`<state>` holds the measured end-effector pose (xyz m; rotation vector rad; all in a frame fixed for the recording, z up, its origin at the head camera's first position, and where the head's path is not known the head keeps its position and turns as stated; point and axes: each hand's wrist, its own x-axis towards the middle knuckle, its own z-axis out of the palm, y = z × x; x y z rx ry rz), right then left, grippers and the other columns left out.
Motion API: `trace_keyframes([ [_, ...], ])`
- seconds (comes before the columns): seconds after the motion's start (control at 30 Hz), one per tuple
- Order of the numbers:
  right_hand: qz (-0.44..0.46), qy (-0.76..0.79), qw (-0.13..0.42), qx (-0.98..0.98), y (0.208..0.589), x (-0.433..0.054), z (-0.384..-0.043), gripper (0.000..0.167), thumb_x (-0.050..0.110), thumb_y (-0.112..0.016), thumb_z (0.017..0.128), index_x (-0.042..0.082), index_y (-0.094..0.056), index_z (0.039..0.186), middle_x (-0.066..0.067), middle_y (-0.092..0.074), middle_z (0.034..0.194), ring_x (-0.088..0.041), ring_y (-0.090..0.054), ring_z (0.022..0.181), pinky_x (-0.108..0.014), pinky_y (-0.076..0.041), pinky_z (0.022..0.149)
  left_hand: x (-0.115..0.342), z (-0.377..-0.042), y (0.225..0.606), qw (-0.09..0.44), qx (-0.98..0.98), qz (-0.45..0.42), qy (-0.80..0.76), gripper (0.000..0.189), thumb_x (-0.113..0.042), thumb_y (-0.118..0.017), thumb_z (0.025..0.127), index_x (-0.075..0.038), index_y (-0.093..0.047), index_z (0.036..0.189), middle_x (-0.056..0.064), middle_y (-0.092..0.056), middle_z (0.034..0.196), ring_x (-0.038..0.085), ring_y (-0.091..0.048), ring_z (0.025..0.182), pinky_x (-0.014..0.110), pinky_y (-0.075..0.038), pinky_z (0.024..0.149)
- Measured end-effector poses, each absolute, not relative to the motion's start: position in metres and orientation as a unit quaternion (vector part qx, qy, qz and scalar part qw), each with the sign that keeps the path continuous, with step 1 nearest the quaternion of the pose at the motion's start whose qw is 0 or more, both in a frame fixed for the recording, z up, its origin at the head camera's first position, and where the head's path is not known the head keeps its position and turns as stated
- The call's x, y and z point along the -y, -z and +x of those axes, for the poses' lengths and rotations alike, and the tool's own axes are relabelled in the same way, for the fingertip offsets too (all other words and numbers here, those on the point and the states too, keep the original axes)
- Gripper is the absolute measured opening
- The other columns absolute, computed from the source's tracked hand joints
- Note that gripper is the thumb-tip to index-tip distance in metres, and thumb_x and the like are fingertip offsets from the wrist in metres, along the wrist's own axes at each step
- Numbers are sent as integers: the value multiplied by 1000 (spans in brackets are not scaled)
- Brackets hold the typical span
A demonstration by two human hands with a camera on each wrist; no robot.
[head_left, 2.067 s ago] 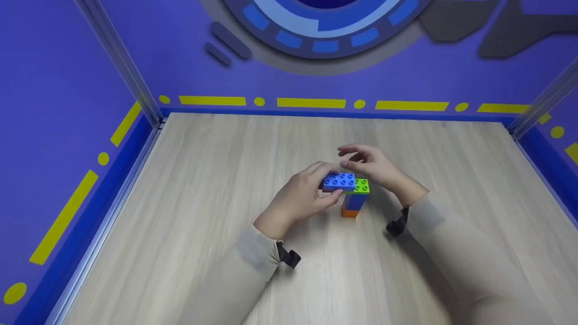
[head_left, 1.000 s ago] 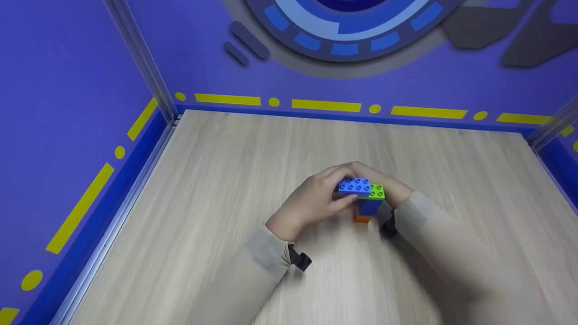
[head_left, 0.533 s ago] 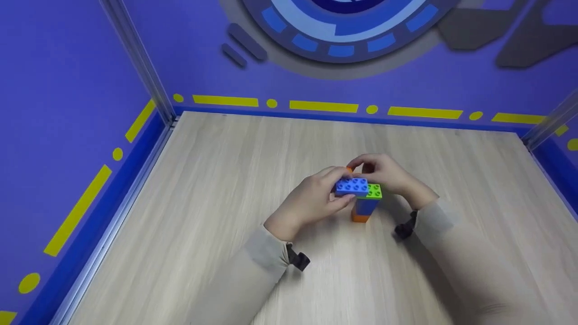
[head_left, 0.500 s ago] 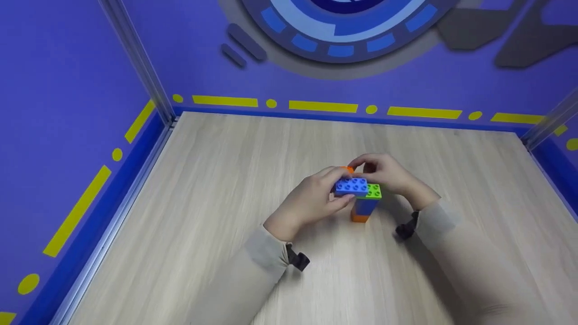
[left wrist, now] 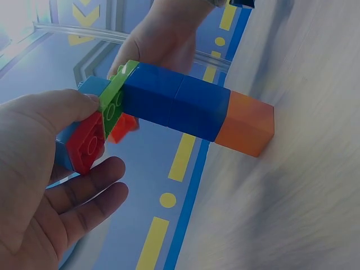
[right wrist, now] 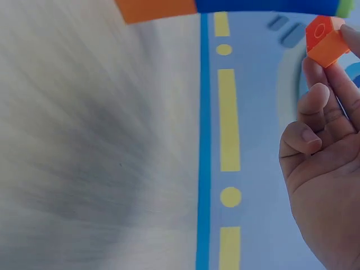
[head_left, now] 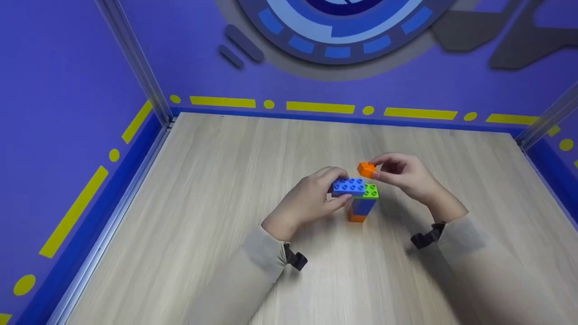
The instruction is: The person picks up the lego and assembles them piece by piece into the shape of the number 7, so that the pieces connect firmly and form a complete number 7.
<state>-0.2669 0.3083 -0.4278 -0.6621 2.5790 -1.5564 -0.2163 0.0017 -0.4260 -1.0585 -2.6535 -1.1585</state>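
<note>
A toy-brick tower stands on the table: an orange brick (head_left: 356, 217) at the foot, dark blue bricks (left wrist: 174, 95) above it, then a flat green piece (head_left: 371, 191). On top a blue eight-stud brick (head_left: 348, 186) juts to the left, with a red brick (left wrist: 85, 143) under its overhang. My left hand (head_left: 308, 198) grips this overhanging end between thumb and fingers. Just behind and above the tower, my right hand (head_left: 408, 178) pinches a small orange brick (head_left: 366, 170) by thumb and fingertips, apart from the tower. It also shows in the right wrist view.
The light wood table (head_left: 216, 180) reaches a purple back wall (head_left: 325, 88) with yellow markings. Metal corner posts (head_left: 137, 63) stand at the sides. Dark wrist cameras (head_left: 295, 261) sit on both sleeves.
The right hand first shows no brick, then dips behind the left hand. An orange brick appears in its fingers and shifts right, away from the left hand. The left hand keeps its grip.
</note>
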Motion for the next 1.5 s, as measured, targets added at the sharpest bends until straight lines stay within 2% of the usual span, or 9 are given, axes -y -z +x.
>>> trace_keyframes([
  [0.2,-231,515,13,-825,423,-313,-255,26,1,-79,103,0,-79,129,9,-80,112,-12,-63,83,-20,-56,72,-2,-218,425,32,860,-343,376,40,-32,-75,112,-12,-63,143,6,-71,137,19,-72,119,28,-63,110],
  [0.47,-266,525,-4,-808,423,-314,-242,34,-8,-79,98,-2,-78,131,6,-79,115,-14,-62,85,-20,-55,73,-4,-220,423,38,858,-350,375,38,-31,-75,112,-11,-63,142,6,-72,135,17,-71,114,26,-63,106],
  [0.67,-286,564,-8,-775,432,-312,-235,35,-16,-74,96,-9,-77,130,2,-77,125,-14,-66,96,-20,-58,86,-6,-222,422,46,855,-354,376,37,-31,-75,111,-10,-65,140,6,-72,131,15,-69,109,26,-63,101],
  [0.8,-251,606,-3,-755,440,-306,-229,31,-14,-69,101,-10,-76,131,-1,-75,128,-16,-68,106,-20,-62,96,-8,-222,423,52,852,-358,378,36,-30,-76,111,-9,-66,138,7,-72,129,15,-68,106,27,-63,98],
  [0.93,-203,672,-3,-712,452,-292,-220,24,-5,-63,110,-6,-73,132,0,-71,128,-14,-69,110,-20,-64,99,-9,-222,427,54,850,-360,382,35,-30,-76,111,-10,-66,138,6,-73,129,16,-69,107,25,-64,99],
  [1.0,-193,701,-10,-687,458,-284,-215,22,-2,-61,113,1,-74,130,2,-69,129,-13,-68,111,-20,-63,100,-9,-222,429,56,849,-360,382,36,-29,-77,111,-9,-66,138,7,-73,130,16,-70,108,26,-64,100],
  [1.17,-205,731,-36,-649,467,-267,-206,27,-4,-59,113,16,-72,126,4,-67,129,-11,-65,111,-18,-62,99,-7,-220,433,54,850,-356,384,37,-28,-78,110,-9,-65,139,7,-73,132,18,-72,112,28,-64,106],
  [1.5,-255,752,-57,-605,476,-259,-207,28,-6,-59,113,14,-71,127,0,-68,131,-11,-68,110,-18,-63,101,-5,-219,433,68,846,-359,388,36,-26,-79,108,-9,-67,137,7,-74,129,18,-71,109,28,-65,103],
])
